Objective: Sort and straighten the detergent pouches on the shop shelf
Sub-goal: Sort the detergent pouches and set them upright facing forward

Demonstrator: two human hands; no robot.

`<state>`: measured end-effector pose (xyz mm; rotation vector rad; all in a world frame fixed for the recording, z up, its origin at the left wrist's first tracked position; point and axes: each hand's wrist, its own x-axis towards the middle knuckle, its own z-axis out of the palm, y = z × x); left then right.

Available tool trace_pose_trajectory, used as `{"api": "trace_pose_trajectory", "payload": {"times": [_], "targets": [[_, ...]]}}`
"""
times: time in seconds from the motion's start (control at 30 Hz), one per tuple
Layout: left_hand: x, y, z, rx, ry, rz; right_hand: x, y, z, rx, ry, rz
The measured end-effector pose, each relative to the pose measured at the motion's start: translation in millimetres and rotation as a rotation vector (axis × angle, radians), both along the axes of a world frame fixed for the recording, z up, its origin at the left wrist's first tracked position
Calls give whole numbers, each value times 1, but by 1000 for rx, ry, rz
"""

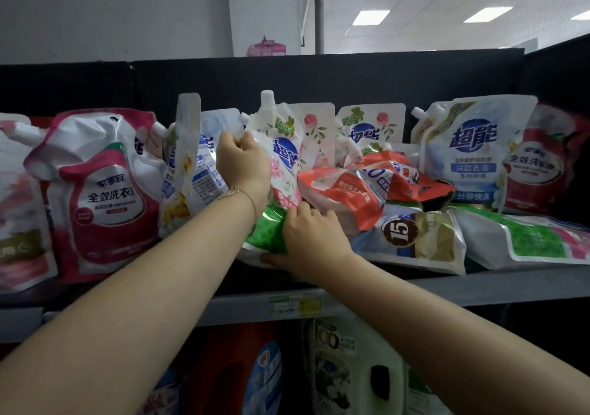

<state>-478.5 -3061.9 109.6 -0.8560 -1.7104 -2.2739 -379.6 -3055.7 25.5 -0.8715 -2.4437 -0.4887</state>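
Observation:
Detergent pouches crowd the grey shelf (498, 282). My left hand (244, 162) grips the upper edge of an upright white floral pouch (281, 146) with a spout. Just below it, my right hand (311, 239) holds a green pouch (266, 231) that lies flat at the shelf's front, thumb under its edge. An orange pouch (344, 191) lies crumpled on a flat pouch marked 15 (412, 236). Red-and-white pouches (102, 191) stand at the left. A blue-labelled white pouch (472, 153) stands at the right.
A black back panel (319, 76) closes the shelf behind the pouches. Another flat green pouch (530, 239) lies at the far right. A price label (293, 306) sits on the shelf's front rail. Below it stand detergent bottles (338, 366).

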Motion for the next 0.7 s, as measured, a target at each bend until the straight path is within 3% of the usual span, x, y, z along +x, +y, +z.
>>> {"api": "trace_pose_trajectory", "payload": {"times": [0.3, 0.37, 0.5, 0.57, 0.7], "targets": [[10, -21, -20, -81, 294, 67, -17, 36, -13, 154, -8, -86], [10, -26, -20, -68, 358, 109, -15, 27, -8, 99, -62, -94], [13, -34, -24, -131, 474, 359, -6, 22, 0, 69, -160, 39], [12, -39, -26, -77, 625, 488, 2, 14, 9, 63, -150, 107], [14, -42, -24, 45, 1004, 542, 21, 12, 15, 100, -105, 162]]}}
